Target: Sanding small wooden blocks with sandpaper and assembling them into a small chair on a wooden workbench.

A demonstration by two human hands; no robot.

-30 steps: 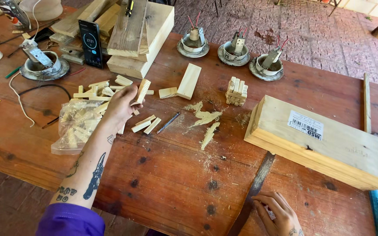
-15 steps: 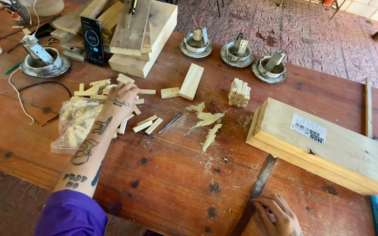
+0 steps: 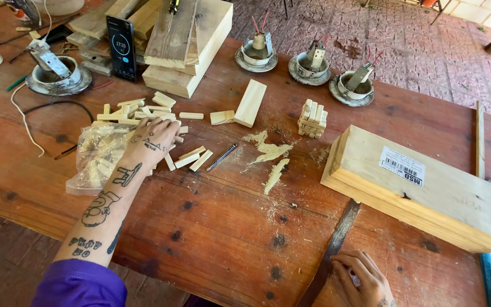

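My left hand (image 3: 153,139) lies palm down on a scatter of small wooden blocks (image 3: 137,111), its fingers curled over a few of them beside a clear plastic bag (image 3: 98,156) that holds more blocks. My right hand (image 3: 365,278) rests near the table's front edge, fingers bent on the end of a long dark metal blade (image 3: 336,244) that lies flat on the wood. Two loose blocks (image 3: 194,159) and a pen (image 3: 221,157) lie just right of my left hand.
A thick pale timber block (image 3: 427,193) lies at the right. A small stack of blocks (image 3: 312,119) and wood shavings (image 3: 271,156) sit mid-table. Planks (image 3: 183,45) with a phone (image 3: 121,40) stand at the back, and metal cups (image 3: 308,65) line the far edge.
My left hand turned from holding a block up to lying palm down on the block pile, and slid slightly toward the bag. My right hand stayed on the blade.
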